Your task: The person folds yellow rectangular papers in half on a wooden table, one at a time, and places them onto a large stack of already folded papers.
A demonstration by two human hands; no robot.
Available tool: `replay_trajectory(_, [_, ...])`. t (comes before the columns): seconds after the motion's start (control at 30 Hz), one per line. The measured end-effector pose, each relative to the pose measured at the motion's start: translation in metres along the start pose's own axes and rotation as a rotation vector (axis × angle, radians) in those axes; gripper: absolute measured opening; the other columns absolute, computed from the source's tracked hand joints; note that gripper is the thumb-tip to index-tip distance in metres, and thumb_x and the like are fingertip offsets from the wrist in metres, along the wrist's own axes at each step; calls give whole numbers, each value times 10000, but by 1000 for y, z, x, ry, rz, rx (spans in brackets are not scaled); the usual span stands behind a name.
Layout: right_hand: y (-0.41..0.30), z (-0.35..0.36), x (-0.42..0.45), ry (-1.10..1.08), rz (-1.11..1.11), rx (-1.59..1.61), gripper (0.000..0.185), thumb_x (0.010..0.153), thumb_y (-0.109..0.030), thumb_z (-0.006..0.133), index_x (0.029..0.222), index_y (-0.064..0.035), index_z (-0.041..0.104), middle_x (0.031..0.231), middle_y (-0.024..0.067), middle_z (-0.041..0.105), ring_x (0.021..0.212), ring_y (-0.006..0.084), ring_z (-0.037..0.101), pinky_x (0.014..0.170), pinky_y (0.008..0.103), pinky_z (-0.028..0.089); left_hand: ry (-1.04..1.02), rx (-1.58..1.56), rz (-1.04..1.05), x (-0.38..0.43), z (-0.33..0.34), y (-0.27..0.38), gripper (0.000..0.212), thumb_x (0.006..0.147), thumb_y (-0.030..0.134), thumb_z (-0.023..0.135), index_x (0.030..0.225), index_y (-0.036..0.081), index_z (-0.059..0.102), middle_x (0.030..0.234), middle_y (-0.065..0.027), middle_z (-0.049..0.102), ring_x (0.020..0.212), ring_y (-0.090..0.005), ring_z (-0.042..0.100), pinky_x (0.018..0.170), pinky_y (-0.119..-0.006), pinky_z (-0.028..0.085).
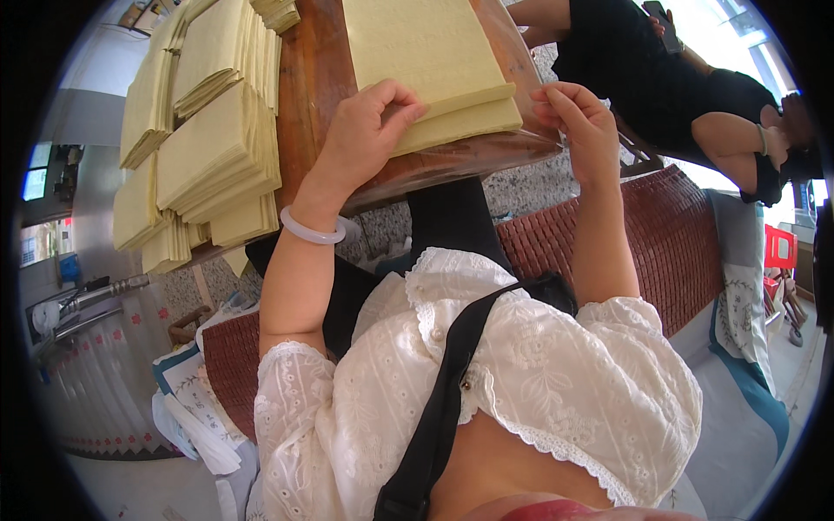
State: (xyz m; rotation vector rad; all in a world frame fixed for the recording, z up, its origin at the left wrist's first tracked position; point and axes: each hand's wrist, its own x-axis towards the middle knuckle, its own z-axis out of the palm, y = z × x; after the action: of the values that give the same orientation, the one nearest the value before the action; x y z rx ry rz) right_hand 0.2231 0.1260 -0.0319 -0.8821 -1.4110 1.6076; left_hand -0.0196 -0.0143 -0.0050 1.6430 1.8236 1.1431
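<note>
Pale yellow paper sheets [423, 52] lie on the wooden table before me, with a folded edge strip [469, 101] along the near side and more paper below it. My left hand [374, 127], with a pale bangle [311, 228] on the wrist, touches the near left part of the fold with bent thumb and fingers. Whether it pinches the paper cannot be told. Just right of the paper, over the table corner, my right hand [580, 124] is raised, thumb and index finger drawn together. No paper shows clearly between its fingertips.
Several stacks of folded yellow paper [208, 156] fill the table's left side, some at its edge. The wooden table [306, 84] has a clear plastic cover hanging at the near right corner. A person in black [638, 78] sits at the right, holding a phone [663, 26]. A brown woven seat mat [651, 241] lies beside me.
</note>
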Motion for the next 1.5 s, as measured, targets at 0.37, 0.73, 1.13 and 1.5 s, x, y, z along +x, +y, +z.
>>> replay_trajectory(0.37, [3,4,-8,-29,-40,-130,153,892,-151,650,983,-31,676,877,11,698,767,49,614,730,187,491,-13,287,371,-3,4,7,123,773,27,674,884,40,623,987,-105,650,936,-298,615,788,-354,495])
replay_trajectory(0.73, [0,6,-11,-32,-34,-141,147,901,-143,641,983,-25,672,891,29,701,780,70,642,730,201,501,-152,316,341,0,-7,7,152,779,112,718,905,38,676,1013,-106,649,921,-278,624,792,-333,511])
replay_trajectory(1.13, [-1,6,-11,-43,-56,-188,144,909,-147,631,977,-27,671,885,28,703,795,76,657,745,210,506,-145,303,290,-2,-8,11,175,771,139,738,902,37,680,1042,-94,645,932,-258,622,807,-324,502])
replay_trajectory(1.5, [-1,8,-11,-46,-49,-187,149,913,-158,631,985,-34,674,884,25,704,796,77,659,752,209,511,-166,246,240,0,-10,8,181,767,136,742,899,36,670,1031,-81,638,966,-249,606,850,-325,482])
